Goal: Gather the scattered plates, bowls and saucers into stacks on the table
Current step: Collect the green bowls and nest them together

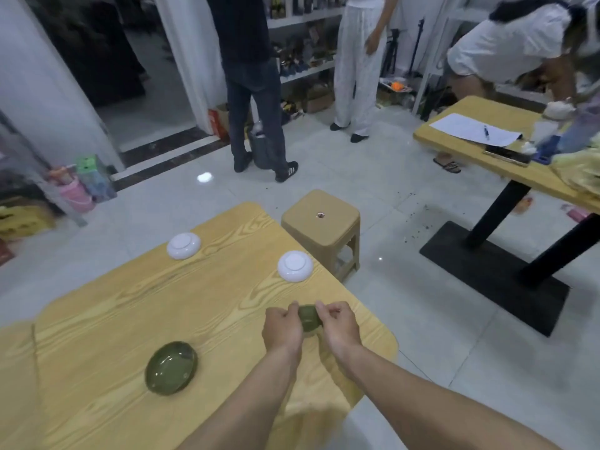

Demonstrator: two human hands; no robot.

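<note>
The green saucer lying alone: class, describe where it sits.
In the head view, the green saucer lies on the near part of the wooden table, left of the left hand, which with the right hand holds a small green bowl.

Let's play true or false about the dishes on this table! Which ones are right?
1. The left hand and right hand both hold the small green bowl. True.
2. The two white dishes are stacked. False: one white dish and the other white dish lie apart, upside down.
3. The big green dish is upside down. False: the big green dish sits right way up.
4. A stool stands beside the table. True.
</note>
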